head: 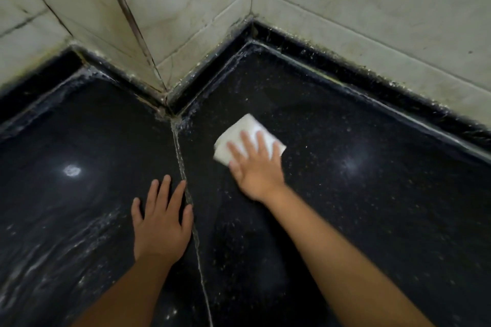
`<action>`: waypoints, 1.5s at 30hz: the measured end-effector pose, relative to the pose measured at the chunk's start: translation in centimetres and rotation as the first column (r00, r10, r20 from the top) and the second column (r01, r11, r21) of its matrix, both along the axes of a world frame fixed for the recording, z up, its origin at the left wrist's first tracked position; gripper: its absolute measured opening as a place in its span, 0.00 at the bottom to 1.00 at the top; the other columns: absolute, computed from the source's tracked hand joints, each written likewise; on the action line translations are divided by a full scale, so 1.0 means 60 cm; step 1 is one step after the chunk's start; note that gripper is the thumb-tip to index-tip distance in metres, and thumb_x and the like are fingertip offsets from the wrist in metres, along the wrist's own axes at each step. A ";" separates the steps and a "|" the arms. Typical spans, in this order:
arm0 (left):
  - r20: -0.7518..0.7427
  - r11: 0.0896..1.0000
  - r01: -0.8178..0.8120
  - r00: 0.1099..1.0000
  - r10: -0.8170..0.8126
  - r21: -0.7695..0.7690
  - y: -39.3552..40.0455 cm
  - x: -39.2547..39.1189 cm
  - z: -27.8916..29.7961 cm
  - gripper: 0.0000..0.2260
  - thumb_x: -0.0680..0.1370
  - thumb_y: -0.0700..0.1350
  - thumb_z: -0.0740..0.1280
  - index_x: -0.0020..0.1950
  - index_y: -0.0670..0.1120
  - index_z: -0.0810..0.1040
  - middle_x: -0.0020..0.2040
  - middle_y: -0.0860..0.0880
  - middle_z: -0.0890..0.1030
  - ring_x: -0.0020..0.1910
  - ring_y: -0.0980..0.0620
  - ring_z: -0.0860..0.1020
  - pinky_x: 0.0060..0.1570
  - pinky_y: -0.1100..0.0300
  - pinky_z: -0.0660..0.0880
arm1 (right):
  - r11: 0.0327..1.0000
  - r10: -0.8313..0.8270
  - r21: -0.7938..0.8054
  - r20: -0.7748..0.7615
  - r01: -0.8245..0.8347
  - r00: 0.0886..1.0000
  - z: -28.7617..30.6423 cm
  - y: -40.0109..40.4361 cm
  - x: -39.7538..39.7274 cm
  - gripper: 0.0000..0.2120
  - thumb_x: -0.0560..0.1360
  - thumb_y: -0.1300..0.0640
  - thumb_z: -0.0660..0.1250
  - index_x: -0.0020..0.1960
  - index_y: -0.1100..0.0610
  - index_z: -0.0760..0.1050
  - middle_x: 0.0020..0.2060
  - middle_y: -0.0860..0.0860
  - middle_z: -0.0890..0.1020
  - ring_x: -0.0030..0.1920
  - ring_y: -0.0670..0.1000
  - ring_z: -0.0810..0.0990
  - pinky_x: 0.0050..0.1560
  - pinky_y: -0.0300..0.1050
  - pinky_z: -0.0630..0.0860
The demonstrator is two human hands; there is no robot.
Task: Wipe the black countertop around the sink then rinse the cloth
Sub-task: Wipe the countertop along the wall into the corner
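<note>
A folded white cloth (245, 130) lies flat on the black speckled countertop (358, 194), right of a pale seam in the stone. My right hand (256, 167) presses on the cloth with straight, spread fingers; the palm covers its near half. My left hand (160, 223) rests flat on the countertop left of the seam, fingers straight, holding nothing. No sink is in view.
Pale tiled walls (345, 2) meet the counter at a jutting corner (166, 93) just beyond the seam. A raised black upstand (372, 79) with grimy grout runs along the walls. Wet streaks (53, 252) mark the counter at the left.
</note>
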State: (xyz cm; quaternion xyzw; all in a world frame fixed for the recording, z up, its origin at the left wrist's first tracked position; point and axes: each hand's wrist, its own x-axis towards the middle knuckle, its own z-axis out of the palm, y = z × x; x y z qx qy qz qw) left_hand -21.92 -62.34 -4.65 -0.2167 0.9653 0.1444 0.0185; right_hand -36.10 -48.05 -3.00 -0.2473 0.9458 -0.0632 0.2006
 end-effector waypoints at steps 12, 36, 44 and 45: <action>0.019 0.998 0.029 0.999 -0.028 -0.048 0.001 0.001 0.001 0.30 0.75 0.56 0.43 0.70 0.45 0.67 0.72 0.42 0.64 0.73 0.45 0.58 0.68 0.40 0.49 | 0.820 -0.565 0.088 -0.030 0.566 0.824 0.026 0.276 -0.110 0.24 0.81 0.46 0.45 0.76 0.45 0.46 0.76 0.47 0.43 0.75 0.56 0.41 0.72 0.60 0.42; -0.057 0.993 0.051 0.997 -0.057 -0.108 -0.006 0.004 -0.024 0.24 0.77 0.52 0.50 0.68 0.44 0.70 0.68 0.39 0.69 0.69 0.43 0.61 0.65 0.42 0.51 | 0.951 -0.279 0.138 -0.019 0.278 0.960 0.018 0.193 -0.070 0.25 0.79 0.40 0.40 0.75 0.42 0.44 0.75 0.45 0.41 0.75 0.54 0.39 0.72 0.57 0.41; -0.085 0.986 0.073 0.993 -0.086 -0.153 -0.009 0.002 -0.023 0.22 0.76 0.51 0.52 0.66 0.45 0.71 0.67 0.39 0.72 0.68 0.45 0.59 0.64 0.46 0.50 | 0.961 -0.269 0.061 -0.018 0.270 0.963 0.008 -0.002 -0.256 0.24 0.81 0.45 0.41 0.76 0.45 0.42 0.76 0.48 0.40 0.75 0.57 0.37 0.71 0.62 0.39; -0.086 0.986 0.074 0.992 -0.088 -0.153 -0.009 0.002 -0.023 0.22 0.76 0.51 0.52 0.66 0.45 0.71 0.67 0.39 0.71 0.68 0.45 0.59 0.64 0.46 0.50 | 0.977 -0.203 0.056 -0.014 0.204 0.979 0.007 -0.030 -0.247 0.24 0.81 0.45 0.41 0.76 0.45 0.42 0.76 0.49 0.40 0.75 0.57 0.38 0.71 0.62 0.39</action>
